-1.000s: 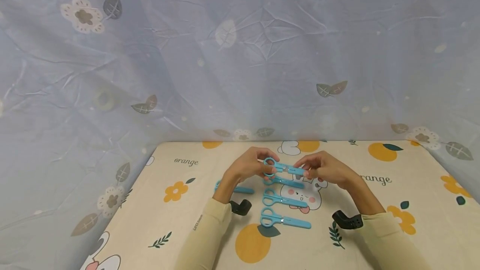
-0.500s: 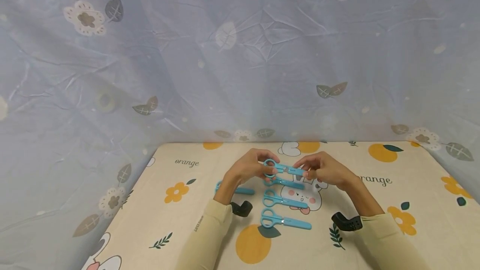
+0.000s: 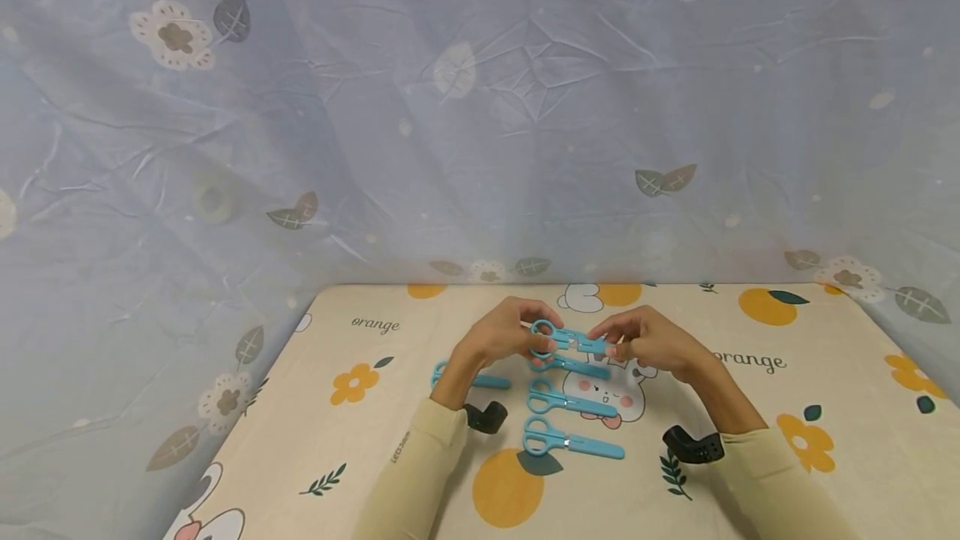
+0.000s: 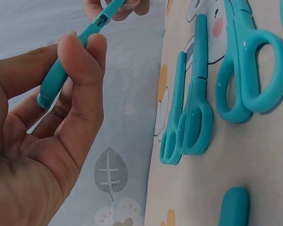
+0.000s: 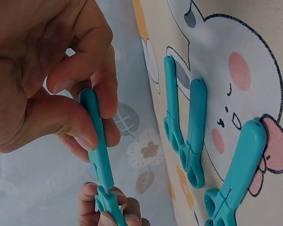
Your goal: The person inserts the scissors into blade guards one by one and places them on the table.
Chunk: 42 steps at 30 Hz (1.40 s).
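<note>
My left hand (image 3: 504, 332) pinches the handles of light blue scissors (image 4: 57, 82), lifted above the cloth, with the thumb over one finger loop. At the other end my right hand (image 3: 654, 342) holds the blue blade cover (image 5: 98, 141) between thumb and fingers. The cover sits over the blades, and a small bit of metal shows where it meets the handles. Below the hands lie more covered scissors of the same kind in a column: one pair (image 3: 581, 367) just under the held one, a middle pair (image 3: 581, 403) and a near pair (image 3: 588, 445).
Another pair of blue scissors (image 3: 491, 381) lies to the left, partly hidden behind my left wrist. A cream cloth (image 3: 375, 448) printed with oranges, flowers and rabbits covers the table. A pale blue-grey curtain (image 3: 480, 157) hangs behind its far edge.
</note>
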Available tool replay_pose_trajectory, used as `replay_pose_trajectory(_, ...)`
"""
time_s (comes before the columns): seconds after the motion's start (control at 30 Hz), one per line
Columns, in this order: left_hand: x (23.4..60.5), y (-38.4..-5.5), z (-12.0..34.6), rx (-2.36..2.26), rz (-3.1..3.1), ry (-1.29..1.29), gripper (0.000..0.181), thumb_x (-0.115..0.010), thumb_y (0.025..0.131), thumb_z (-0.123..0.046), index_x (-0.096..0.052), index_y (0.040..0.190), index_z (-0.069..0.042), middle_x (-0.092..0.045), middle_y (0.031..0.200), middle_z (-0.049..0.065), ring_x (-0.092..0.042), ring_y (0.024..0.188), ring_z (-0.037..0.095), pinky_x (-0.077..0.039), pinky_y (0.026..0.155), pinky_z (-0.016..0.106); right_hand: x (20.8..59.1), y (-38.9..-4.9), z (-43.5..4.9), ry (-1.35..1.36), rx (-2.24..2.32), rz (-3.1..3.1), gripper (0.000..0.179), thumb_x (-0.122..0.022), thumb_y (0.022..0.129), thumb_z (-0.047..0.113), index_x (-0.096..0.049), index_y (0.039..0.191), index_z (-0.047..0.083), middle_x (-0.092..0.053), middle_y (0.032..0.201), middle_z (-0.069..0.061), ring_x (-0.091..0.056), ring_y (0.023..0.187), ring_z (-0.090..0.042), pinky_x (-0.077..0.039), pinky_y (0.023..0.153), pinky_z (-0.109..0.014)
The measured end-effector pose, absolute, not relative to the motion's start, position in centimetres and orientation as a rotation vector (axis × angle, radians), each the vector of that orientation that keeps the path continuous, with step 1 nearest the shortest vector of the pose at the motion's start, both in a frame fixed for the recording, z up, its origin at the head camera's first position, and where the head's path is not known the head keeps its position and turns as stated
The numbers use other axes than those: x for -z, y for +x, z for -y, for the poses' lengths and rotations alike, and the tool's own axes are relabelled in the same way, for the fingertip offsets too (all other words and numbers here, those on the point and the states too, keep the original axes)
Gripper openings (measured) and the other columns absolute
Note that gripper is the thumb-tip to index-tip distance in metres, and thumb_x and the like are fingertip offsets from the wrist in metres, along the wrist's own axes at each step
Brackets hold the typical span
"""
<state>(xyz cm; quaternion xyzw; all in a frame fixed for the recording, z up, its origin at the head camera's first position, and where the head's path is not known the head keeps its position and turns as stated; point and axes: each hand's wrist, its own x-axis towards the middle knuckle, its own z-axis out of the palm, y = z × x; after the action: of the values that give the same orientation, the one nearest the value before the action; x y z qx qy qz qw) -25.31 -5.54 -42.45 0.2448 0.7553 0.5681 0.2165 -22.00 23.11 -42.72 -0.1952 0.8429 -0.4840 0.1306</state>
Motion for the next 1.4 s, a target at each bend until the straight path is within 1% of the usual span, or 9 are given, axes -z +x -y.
replay_pose_trajectory(0.07,42.43,-25.3,5.48,-1.573,-2.094,0.679,0.029,-0.075,0.095,0.008,-0.071,0.123,0.006,-0.064,0.095,0.008,-0.074,0.072,0.024,-0.067,0.083,0.061,42.7,-21.94,-23.08,-0.554,1.405,-2.452,0.031,-0.07,0.093,-0.001,-0.078,0.124,0.0,-0.071,0.091,-0.012,-0.056,0.076,-0.016,-0.044,0.054,-0.025)
replay_pose_trajectory(0.23,42.44,-25.19,5.38,-1.59,-2.089,0.651,0.025,-0.076,0.095,0.007,-0.075,0.118,-0.002,-0.066,0.099,0.013,-0.072,0.087,0.055,-0.067,0.083,0.061,42.67,-21.85,-22.91,-0.566,1.407,-2.47,0.032,-0.07,0.094,0.0,-0.076,0.125,-0.002,-0.07,0.093,-0.011,-0.057,0.079,-0.017,-0.045,0.056,-0.026)
replay_pose_trajectory(0.33,42.48,-25.12,5.37,-1.596,-2.089,0.636,0.024,-0.076,0.095,0.007,-0.076,0.116,-0.004,-0.067,0.1,0.013,-0.07,0.094,0.06,-0.068,0.082,0.058,42.64,-21.78,-22.84,-0.585,1.404,-2.482,0.032,-0.069,0.095,0.0,-0.075,0.126,-0.003,-0.069,0.094,-0.01,-0.058,0.082,-0.019,-0.047,0.06,-0.028)
replay_pose_trajectory(0.43,42.53,-25.09,5.38,-1.598,-2.086,0.631,0.024,-0.076,0.094,0.007,-0.076,0.116,-0.003,-0.067,0.097,0.01,-0.072,0.089,0.055,-0.068,0.081,0.055,42.58,-21.7,-22.71,-0.547,1.393,-2.498,0.032,-0.07,0.095,0.001,-0.076,0.126,-0.001,-0.069,0.094,-0.01,-0.059,0.084,-0.02,-0.048,0.062,-0.029)
replay_pose_trajectory(0.6,42.56,-25.14,5.39,-1.598,-2.07,0.663,0.027,-0.075,0.094,0.009,-0.072,0.121,0.006,-0.065,0.092,0.006,-0.073,0.072,0.028,-0.07,0.075,0.048,42.55,-21.68,-22.57,-0.56,1.391,-2.488,0.032,-0.07,0.095,0.0,-0.076,0.127,-0.001,-0.071,0.095,-0.011,-0.062,0.084,-0.021,-0.05,0.064,-0.03)
replay_pose_trajectory(0.67,42.53,-25.15,5.37,-1.594,-2.067,0.678,0.028,-0.074,0.094,0.009,-0.071,0.122,0.008,-0.064,0.091,0.005,-0.072,0.07,0.022,-0.07,0.073,0.045,42.61,-21.68,-22.58,-0.586,1.397,-2.473,0.032,-0.069,0.095,0.0,-0.075,0.127,-0.002,-0.071,0.095,-0.012,-0.063,0.084,-0.022,-0.05,0.064,-0.03)
replay_pose_trajectory(0.93,42.54,-25.12,5.13,-1.577,-2.101,0.692,0.024,-0.075,0.093,0.01,-0.074,0.116,0.003,-0.064,0.089,0.005,-0.069,0.067,0.024,-0.069,0.069,0.041,42.7,-21.66,-22.52,-0.547,1.397,-2.453,0.032,-0.068,0.096,0.002,-0.076,0.127,0.001,-0.071,0.094,-0.009,-0.064,0.085,-0.022,-0.054,0.065,-0.036)
replay_pose_trajectory(1.23,42.7,-25.03,5.12,-1.597,-2.095,0.669,0.029,-0.076,0.093,0.008,-0.071,0.122,0.009,-0.065,0.089,0.005,-0.071,0.068,0.023,-0.07,0.073,0.049,42.7,-21.61,-22.28,-0.541,1.4,-2.473,0.033,-0.068,0.095,0.0,-0.076,0.127,0.001,-0.069,0.095,-0.011,-0.063,0.083,-0.022,-0.05,0.062,-0.03)
replay_pose_trajectory(1.4,42.76,-25.04,5.08,-1.603,-2.089,0.641,0.024,-0.077,0.093,0.008,-0.075,0.116,0.002,-0.063,0.089,0.004,-0.072,0.069,0.02,-0.069,0.078,0.055,42.79,-21.57,-22.15,-0.526,1.417,-2.471,0.033,-0.068,0.095,-0.001,-0.076,0.127,0.0,-0.07,0.096,-0.013,-0.063,0.084,-0.023,-0.05,0.063,-0.031)
